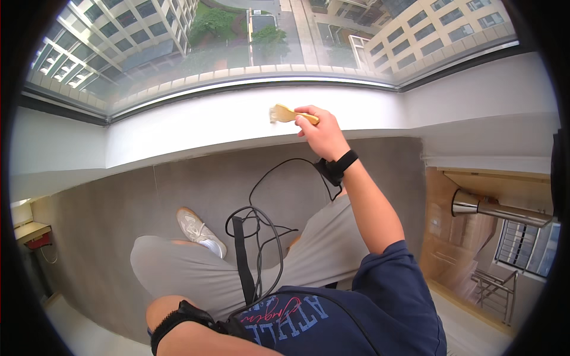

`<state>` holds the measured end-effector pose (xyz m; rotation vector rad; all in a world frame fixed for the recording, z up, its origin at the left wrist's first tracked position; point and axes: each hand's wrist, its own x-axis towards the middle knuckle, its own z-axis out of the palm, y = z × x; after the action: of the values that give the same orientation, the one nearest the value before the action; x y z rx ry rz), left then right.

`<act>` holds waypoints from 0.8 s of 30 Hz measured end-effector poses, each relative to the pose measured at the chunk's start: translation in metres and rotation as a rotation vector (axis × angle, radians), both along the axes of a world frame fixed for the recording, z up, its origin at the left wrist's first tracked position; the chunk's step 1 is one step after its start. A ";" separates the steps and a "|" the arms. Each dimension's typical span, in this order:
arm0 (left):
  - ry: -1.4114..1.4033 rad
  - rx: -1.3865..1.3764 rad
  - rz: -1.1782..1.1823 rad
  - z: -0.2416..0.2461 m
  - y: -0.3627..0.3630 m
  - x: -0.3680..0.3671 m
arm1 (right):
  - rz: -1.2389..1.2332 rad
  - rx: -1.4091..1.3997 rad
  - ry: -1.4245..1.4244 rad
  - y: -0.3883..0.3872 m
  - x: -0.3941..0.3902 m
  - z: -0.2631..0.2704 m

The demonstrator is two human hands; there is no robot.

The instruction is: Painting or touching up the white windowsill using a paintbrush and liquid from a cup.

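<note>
My right hand (pixel 318 129) grips a flat bristle brush (pixel 285 114) by its yellowish wooden handle. Its pale bristles point left over the white windowsill (pixel 200 127). I cannot tell whether they touch the surface. A black strap with a small device (pixel 334 169) circles my right wrist. Low on the left, only the back of my left hand (pixel 164 308) shows beyond another black strap (pixel 187 318). Its fingers are hidden, close to my left thigh.
Window glass (pixel 222 58) rises behind the sill, with buildings outside. Black cables (pixel 256 218) loop between my legs near a hanging strap (pixel 242 253). A shoe (pixel 196 227) rests on the grey floor (pixel 102 231). To the right are a metal cylinder (pixel 485 207) and a metal rack (pixel 498 289).
</note>
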<state>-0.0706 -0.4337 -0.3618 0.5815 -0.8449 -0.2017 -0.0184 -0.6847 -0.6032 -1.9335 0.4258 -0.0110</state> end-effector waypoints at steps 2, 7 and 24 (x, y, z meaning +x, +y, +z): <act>-0.018 0.005 0.052 0.012 0.012 -0.004 | -0.164 0.039 -0.002 -0.047 0.011 -0.001; -0.050 0.014 0.085 0.008 0.022 0.011 | -0.600 -0.625 0.013 -0.239 -0.040 -0.001; -1.091 1.400 0.219 -0.211 0.012 0.003 | -0.099 -0.101 -0.164 0.008 -0.027 0.011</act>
<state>-0.0681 -0.4219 -0.5725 2.2115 -1.6284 -0.2583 -0.0454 -0.6771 -0.5923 -1.9913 0.4169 -0.2586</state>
